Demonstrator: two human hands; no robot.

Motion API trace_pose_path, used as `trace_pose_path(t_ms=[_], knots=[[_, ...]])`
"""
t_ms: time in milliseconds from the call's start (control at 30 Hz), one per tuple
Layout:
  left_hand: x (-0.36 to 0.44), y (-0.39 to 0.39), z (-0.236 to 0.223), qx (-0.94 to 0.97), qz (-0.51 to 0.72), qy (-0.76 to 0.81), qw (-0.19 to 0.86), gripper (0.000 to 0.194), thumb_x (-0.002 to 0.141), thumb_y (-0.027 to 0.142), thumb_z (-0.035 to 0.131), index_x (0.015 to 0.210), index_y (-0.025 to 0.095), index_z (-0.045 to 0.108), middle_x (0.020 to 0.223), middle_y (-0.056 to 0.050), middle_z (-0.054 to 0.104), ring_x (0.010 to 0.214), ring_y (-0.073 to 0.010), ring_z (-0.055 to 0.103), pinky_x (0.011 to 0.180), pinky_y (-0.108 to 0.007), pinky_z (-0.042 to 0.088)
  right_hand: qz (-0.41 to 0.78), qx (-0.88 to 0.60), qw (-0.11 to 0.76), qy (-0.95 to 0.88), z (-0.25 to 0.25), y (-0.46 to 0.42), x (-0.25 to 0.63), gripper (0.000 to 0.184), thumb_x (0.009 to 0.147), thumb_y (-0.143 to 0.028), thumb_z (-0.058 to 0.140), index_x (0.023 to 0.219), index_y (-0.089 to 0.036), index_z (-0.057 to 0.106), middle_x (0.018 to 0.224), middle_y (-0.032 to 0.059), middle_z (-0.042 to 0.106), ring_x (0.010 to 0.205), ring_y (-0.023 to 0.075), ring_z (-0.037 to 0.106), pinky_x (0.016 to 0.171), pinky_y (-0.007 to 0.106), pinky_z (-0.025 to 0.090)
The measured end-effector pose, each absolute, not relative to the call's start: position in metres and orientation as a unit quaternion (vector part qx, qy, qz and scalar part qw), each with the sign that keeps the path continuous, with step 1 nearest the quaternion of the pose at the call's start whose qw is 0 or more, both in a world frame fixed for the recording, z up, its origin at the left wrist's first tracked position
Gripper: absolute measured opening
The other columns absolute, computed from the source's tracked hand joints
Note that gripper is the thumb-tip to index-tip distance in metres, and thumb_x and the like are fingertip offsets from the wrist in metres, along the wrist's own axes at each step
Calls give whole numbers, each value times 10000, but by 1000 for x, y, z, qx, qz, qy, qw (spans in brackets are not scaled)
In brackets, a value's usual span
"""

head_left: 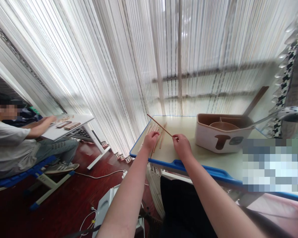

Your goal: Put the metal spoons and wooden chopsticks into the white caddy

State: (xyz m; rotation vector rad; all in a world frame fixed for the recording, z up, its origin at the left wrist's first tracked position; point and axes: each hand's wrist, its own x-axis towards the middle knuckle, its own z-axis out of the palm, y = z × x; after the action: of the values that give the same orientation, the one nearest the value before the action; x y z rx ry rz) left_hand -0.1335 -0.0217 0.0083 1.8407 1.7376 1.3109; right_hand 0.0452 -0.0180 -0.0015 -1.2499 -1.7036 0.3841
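Observation:
My right hand [182, 145] pinches one end of a brown chopstick [160, 125], which slants up and to the left above the table. Close beside it, my left hand [151, 140] hovers over or touches several chopsticks [163, 140] lying on the tabletop [183, 124]. Its fingers are curled together, and what they hold, if anything, is hidden. To the right of my hands stands a white and brown utensil holder [218, 135] with inner compartments. A perforated metal skimmer [294, 114] and a brown handle [257, 99] stick out of it.
The table has a raised blue edge [206, 170]. Sheer curtains [129, 66] hang behind it. At left, a seated person [10, 142] works at another white table [64, 132] with small pieces on it. White cables [99, 177] run across the dark red floor.

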Motion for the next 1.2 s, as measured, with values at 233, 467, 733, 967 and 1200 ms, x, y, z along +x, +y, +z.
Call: trace_pose_path(t_ms=[233, 467, 733, 967, 1200], knots=[[-135, -18, 4, 647, 441, 610, 121, 282, 831, 354, 433, 841, 161, 639, 830, -27, 675, 806, -141, 604, 752, -247, 448, 169, -492, 513, -683, 0, -20, 54, 230, 816, -243, 439, 894, -144, 631, 907, 100, 630, 815, 194, 579, 783, 306, 440], [-132, -21, 10, 684, 408, 605, -16, 375, 854, 471, 399, 901, 165, 611, 876, -61, 634, 858, -170, 565, 810, -292, 412, 286, -522, 558, -578, -3, -27, 82, 305, 798, -362, 454, 963, -149, 597, 883, 118, 649, 781, 225, 588, 712, 328, 452], [-122, -14, 38, 647, 458, 606, -64, 458, 905, 498, 242, 854, 157, 544, 789, -62, 600, 807, -181, 560, 753, -302, 410, 303, -525, 580, -545, -12, -23, 90, 325, 761, -400, 457, 920, -146, 583, 880, 104, 650, 782, 222, 590, 716, 327, 448], [-99, -7, 49, 692, 348, 628, -71, 463, 931, 403, 213, 821, 180, 603, 731, -66, 603, 738, -185, 575, 697, -306, 403, 315, -504, 595, -542, -12, -24, 87, 281, 765, -388, 454, 896, -168, 568, 881, 86, 652, 793, 197, 595, 723, 294, 451], [-96, -15, 58, 754, 304, 514, -273, 308, 864, 373, 420, 1062, 169, 539, 983, -113, 548, 940, -241, 494, 834, -398, 394, 327, -493, 587, -553, -13, -23, 87, 287, 786, -396, 434, 912, -166, 552, 881, 93, 648, 764, 195, 598, 706, 304, 458]])
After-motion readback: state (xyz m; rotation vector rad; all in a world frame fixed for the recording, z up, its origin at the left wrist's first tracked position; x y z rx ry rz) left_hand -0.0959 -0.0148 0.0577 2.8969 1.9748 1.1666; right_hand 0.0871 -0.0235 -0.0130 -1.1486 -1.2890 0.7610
